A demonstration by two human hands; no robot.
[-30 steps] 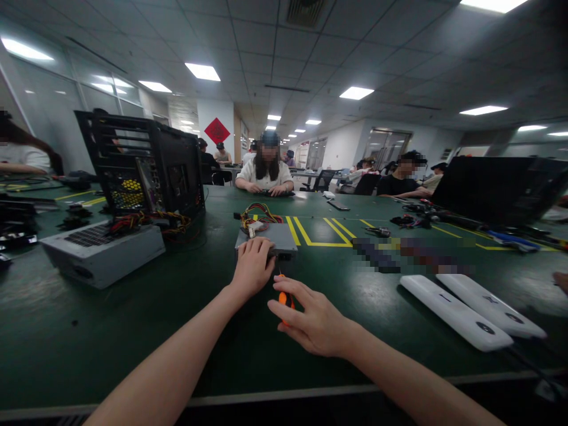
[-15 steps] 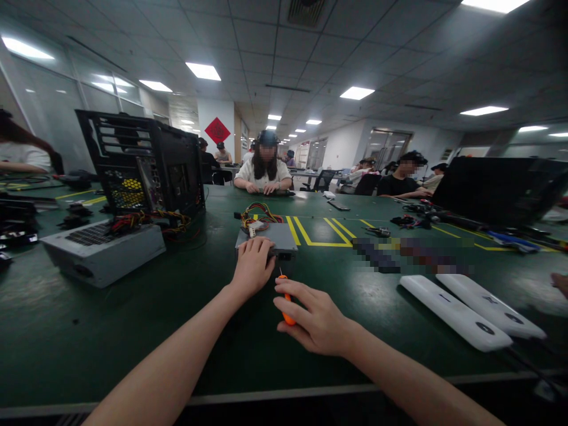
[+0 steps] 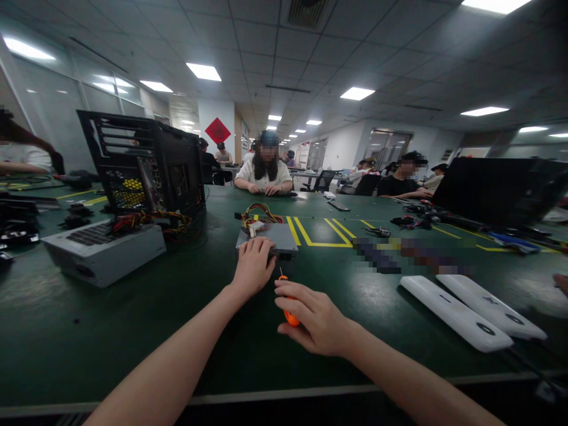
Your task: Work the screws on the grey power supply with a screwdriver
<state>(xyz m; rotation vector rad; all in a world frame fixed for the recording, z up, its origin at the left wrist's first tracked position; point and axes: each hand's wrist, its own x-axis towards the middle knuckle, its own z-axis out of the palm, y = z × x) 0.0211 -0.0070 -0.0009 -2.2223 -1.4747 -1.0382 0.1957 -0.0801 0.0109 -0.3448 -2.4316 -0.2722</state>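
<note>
– In the head view, how is the left hand (image 3: 254, 269) posed?
– The forearm is stretched forward, and the fingers are laid over the grey metal box (image 3: 286, 235) on the green table (image 3: 248, 361); whether it is clamped cannot be told.
– And the right hand (image 3: 317, 316)?
– It is angled inward, fingers curled around the orange screwdriver (image 3: 291, 319), whose thin shaft is pointed toward the box's near side.
</note>
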